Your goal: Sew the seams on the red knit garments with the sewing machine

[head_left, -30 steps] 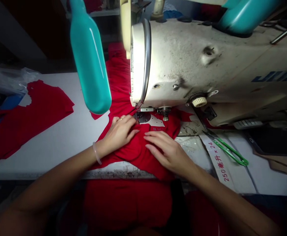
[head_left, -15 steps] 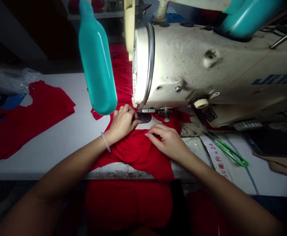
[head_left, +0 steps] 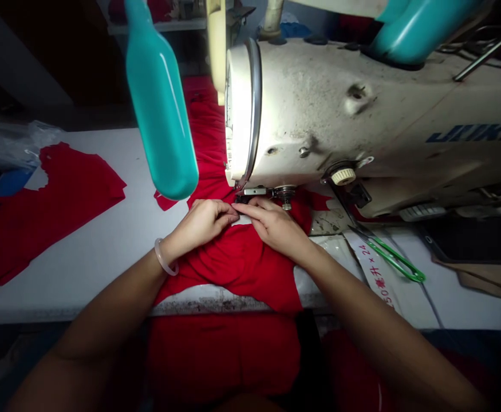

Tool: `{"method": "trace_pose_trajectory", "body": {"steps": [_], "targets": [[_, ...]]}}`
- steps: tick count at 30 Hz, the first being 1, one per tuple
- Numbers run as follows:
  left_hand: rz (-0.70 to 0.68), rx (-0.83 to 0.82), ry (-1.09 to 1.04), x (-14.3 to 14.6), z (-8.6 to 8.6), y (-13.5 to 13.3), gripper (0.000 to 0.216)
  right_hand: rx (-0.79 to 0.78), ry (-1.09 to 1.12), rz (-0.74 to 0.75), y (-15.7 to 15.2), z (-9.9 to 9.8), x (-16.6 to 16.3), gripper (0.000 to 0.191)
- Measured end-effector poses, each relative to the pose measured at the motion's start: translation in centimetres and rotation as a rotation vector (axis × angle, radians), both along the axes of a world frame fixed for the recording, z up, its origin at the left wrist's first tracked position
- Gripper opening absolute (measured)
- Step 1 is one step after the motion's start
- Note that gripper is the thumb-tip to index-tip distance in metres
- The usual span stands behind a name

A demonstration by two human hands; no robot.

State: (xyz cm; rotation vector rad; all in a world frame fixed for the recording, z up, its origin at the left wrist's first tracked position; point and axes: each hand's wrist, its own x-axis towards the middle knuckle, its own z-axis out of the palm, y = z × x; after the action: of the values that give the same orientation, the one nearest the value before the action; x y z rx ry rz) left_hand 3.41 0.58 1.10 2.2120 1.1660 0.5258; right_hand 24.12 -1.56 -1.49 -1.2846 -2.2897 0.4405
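Observation:
Red fabric [head_left: 228, 260] lies bunched under and in front of the needle area of a white sewing machine [head_left: 310, 97]. My left hand [head_left: 207, 220], with a pale bangle [head_left: 164, 257] at the wrist, has its thumb and fingers pinched together on the fabric's edge just left of the presser foot. From the other side, my right hand [head_left: 271, 223] reaches to the same spot, index finger stretched out and its tip touching near the left fingertips. Its other fingers go behind, beside the needle plate, partly hidden. Whether the right hand grips the fabric cannot be seen.
A teal lamp-like piece [head_left: 164, 120] hangs before the machine's left end. Another cut red piece [head_left: 56, 200] lies on the white table [head_left: 87, 263] at left. Green-handled thread snips [head_left: 394, 257] and a dark phone-like slab [head_left: 473, 243] lie at right.
My right hand has moved left and up to meet the left hand at the presser foot. My left hand has drawn slightly back and down. The view has shifted a little.

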Motion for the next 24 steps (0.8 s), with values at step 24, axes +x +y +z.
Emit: {"method": "trace_pose_trajectory", "body": {"steps": [24], "targets": [[0.079,-0.388,-0.467,-1.6,0.2,4.9,0.021,0.322,-0.112,0.042,-5.0,0.4,-0.1,0.025]]}}
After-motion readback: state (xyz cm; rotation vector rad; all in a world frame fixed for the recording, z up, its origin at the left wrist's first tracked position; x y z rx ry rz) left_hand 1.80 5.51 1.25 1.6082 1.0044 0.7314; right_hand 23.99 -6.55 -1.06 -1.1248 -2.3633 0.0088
